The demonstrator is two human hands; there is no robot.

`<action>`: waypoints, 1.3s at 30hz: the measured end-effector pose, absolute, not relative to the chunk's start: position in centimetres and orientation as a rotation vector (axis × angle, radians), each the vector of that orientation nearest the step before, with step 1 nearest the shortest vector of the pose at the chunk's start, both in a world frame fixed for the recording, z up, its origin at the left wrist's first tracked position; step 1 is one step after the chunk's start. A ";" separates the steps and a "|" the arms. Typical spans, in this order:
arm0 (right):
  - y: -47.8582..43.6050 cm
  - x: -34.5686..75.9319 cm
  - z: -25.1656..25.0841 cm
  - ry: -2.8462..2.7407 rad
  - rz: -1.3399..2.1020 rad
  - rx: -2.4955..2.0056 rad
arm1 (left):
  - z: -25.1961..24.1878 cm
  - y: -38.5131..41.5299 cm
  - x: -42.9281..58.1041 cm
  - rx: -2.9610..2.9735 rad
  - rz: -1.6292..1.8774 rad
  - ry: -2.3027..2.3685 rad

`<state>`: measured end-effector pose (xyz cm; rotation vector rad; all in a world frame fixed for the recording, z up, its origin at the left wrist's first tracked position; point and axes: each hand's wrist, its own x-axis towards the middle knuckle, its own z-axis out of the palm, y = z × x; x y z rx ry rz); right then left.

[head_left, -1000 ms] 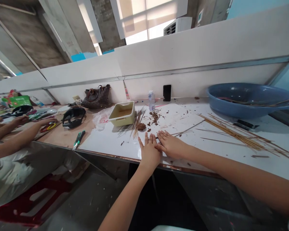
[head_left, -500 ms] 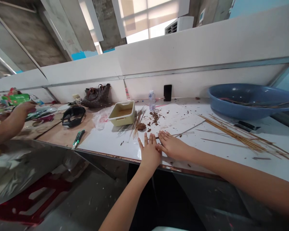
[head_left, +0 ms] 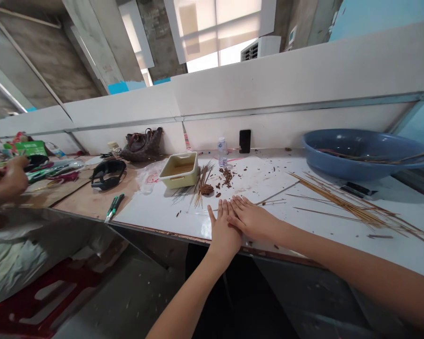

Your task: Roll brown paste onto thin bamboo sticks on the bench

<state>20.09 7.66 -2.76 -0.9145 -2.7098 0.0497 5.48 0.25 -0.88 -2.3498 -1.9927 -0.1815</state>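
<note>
White tabletop [head_left: 144, 207] before you | basin [head_left: 360, 162]: its far right | stick bundle [head_left: 339, 200]: right, nearer you | tub [head_left: 178, 181]: ahead-left | your left hand [head_left: 226, 231], right hand [head_left: 251, 217]: both flat, fingers extended, right thumb lapping the left; anything beneath, you can't tell | lump [head_left: 207, 189]: between tub and left hand | thin stick [head_left: 279, 192]: near your right fingers

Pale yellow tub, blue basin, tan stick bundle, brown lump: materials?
Pale yellow tub: likely plastic, satin; smooth molded walls.
Blue basin: probably plastic, glossy; bright highlights inside.
Tan stick bundle: bamboo or wood, seemingly unpainted; thin, straight, tan.
Brown lump: matte, rough, maybe clay or paste; can't tell which.
</note>
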 end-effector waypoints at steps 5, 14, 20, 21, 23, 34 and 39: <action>7.6 20.1 -3.8 -2.795 0.134 -0.944 | -1.7 0.2 6.0 -2.369 -0.112 -2.022; 7.5 20.0 -3.8 -2.764 0.180 -0.976 | -2.0 0.8 5.4 -2.363 -0.106 -2.003; 8.2 19.7 -3.7 -2.733 0.218 -1.034 | -2.0 1.5 5.4 -2.339 -0.104 -2.007; 7.8 19.9 -4.0 -2.736 0.199 -1.013 | -2.2 1.0 5.4 -2.336 -0.117 -1.985; 6.7 20.4 -4.5 -2.743 0.151 -0.965 | -2.7 -0.1 5.3 -2.330 -0.143 -1.942; 8.9 19.7 -3.8 -2.743 0.122 -1.038 | -1.7 2.3 4.9 -2.363 -0.146 -2.024; 6.9 21.1 -4.5 -2.732 0.122 -0.957 | -1.8 0.0 4.3 -2.373 -0.235 -1.994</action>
